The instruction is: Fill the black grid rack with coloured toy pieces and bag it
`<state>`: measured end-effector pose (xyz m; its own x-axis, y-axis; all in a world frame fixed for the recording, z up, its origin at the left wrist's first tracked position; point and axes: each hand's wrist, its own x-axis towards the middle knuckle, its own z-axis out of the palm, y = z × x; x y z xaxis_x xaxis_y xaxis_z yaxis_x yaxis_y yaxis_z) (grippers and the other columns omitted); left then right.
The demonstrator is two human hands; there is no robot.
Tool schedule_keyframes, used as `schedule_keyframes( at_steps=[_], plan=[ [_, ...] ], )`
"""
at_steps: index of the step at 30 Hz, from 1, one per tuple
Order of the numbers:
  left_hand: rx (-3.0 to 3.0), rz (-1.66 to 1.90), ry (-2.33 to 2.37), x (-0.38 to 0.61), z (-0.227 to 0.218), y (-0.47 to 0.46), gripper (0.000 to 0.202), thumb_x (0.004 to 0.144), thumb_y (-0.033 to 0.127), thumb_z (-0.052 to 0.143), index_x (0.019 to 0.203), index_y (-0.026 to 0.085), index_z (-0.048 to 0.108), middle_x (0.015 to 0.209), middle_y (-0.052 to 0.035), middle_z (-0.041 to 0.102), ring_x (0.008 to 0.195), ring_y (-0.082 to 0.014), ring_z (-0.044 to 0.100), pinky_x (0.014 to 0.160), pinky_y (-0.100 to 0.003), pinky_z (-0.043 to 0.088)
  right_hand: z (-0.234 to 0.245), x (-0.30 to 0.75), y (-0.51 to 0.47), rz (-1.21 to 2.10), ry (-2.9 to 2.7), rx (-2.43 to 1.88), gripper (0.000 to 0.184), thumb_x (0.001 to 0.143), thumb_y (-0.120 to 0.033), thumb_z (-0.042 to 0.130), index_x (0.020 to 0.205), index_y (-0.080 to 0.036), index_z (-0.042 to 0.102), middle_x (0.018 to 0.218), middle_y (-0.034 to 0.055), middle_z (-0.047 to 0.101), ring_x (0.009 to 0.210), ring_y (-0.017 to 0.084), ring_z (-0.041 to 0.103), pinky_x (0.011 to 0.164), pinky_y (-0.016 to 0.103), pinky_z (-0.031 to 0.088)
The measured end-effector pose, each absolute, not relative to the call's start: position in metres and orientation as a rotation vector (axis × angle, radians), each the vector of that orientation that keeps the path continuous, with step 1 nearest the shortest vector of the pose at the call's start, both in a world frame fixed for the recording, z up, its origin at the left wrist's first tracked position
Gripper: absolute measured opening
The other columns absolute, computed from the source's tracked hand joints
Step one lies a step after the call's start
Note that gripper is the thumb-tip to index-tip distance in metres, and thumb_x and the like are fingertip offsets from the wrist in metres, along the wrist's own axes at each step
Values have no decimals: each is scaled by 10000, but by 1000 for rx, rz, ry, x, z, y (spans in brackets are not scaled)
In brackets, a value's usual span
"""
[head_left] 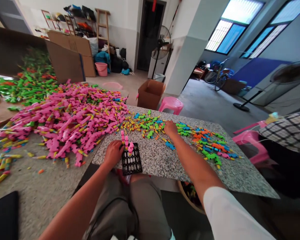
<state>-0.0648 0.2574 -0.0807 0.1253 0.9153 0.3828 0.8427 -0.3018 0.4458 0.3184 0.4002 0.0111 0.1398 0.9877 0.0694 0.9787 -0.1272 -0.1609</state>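
My left hand (114, 152) is closed at the upper left edge of a black grid tray (132, 168), which lies near the front edge of the granite slab. Its fingers curl against the tray's rim beside a few small pink plastic pieces (130, 148) standing upright in the holes. My right hand (170, 128) reaches forward into a spread of small green, blue and yellow pieces (150, 125). Those fingers are bent down and closed, their tips hidden, so what they pinch cannot be made out. A blue piece (169, 144) lies just under the right wrist.
A big heap of pink pieces (75, 113) covers the left table, with green ones (35, 86) behind it. Mixed pieces (212, 145) lie at the right. Beyond stand a cardboard box (151, 95) and a pink stool (171, 104). Another person's checked sleeve (290, 126) shows far right.
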Motion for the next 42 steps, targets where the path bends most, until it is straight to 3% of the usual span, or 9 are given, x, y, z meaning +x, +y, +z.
schedule_keyframes(
  at_steps=[2, 7, 10, 14, 22, 27, 31, 38, 42],
  plan=[
    [2265, 925, 1774, -65, -79, 256, 261, 1002, 382, 543, 1071, 228, 742, 1235, -119, 745, 1177, -308, 657, 1090, -482, 501, 6, 338, 423, 72, -1999, -2326, 514, 983, -151, 459, 1467, -157, 633, 1463, 184, 634, 1324, 297, 605, 1046, 349, 468],
    [2268, 923, 1769, -64, -73, 253, 291, 1021, 404, 512, 1067, 230, 742, 1220, -122, 745, 1182, -315, 655, 1099, -504, 500, -17, 365, 434, 112, -2036, -2378, 424, 978, -179, 454, 1284, -183, 747, 1313, 150, 735, 1222, 311, 675, 1043, 419, 487],
    [2288, 925, 1775, -64, -74, 254, 289, 1021, 406, 516, 1044, 223, 738, 1219, -129, 744, 1190, -319, 649, 1104, -510, 498, -26, 381, 437, 115, -2075, -2327, 417, 1004, -212, 428, 1261, -185, 756, 1288, 133, 753, 1209, 287, 685, 1037, 383, 495],
    [2302, 893, 1778, -66, -76, 256, 283, 1025, 415, 519, 1058, 220, 722, 1221, -127, 736, 1183, -322, 645, 1098, -516, 498, -28, 400, 452, 131, -2121, -2275, 485, 997, -191, 458, 1434, -210, 666, 1368, 113, 723, 1264, 251, 663, 1044, 316, 486],
    [2273, 900, 1799, -63, -71, 253, 257, 1011, 410, 513, 1023, 243, 708, 1227, -123, 740, 1199, -326, 648, 1107, -519, 501, -18, 390, 480, 11, -2309, -2311, 633, 990, -139, 490, 1617, -213, 446, 1437, 203, 648, 1261, 299, 668, 1009, 381, 509],
    [2233, 890, 1818, -62, -71, 253, 244, 995, 425, 522, 1010, 274, 714, 1240, -109, 741, 1211, -343, 650, 1106, -544, 507, -18, 387, 480, 74, -2373, -2356, 447, 954, -134, 554, 1383, -157, 680, 1352, 221, 694, 1257, 328, 668, 1038, 420, 494],
    [2248, 868, 1821, -63, -72, 254, 237, 996, 418, 525, 1011, 273, 713, 1232, -109, 744, 1207, -341, 651, 1105, -534, 505, -16, 387, 472, 132, -2402, -2348, 418, 933, -210, 637, 1343, -176, 714, 1338, 202, 714, 1238, 316, 676, 1037, 404, 499],
    [2258, 880, 1812, -63, -72, 254, 253, 999, 419, 527, 1039, 266, 723, 1233, -107, 745, 1186, -329, 659, 1091, -510, 510, 2, 392, 454, 239, -2389, -2247, 267, 912, -334, 678, 1064, -148, 795, 1120, 154, 787, 1038, 286, 723, 887, 326, 524],
    [2274, 884, 1812, -64, -72, 255, 246, 999, 397, 542, 1044, 246, 730, 1215, -115, 747, 1175, -323, 658, 1090, -501, 507, 15, 392, 433, 515, -1926, -2076, 327, 970, -416, 586, 996, -132, 745, 837, 87, 756, 736, 199, 678, 702, 289, 517]
  ],
)
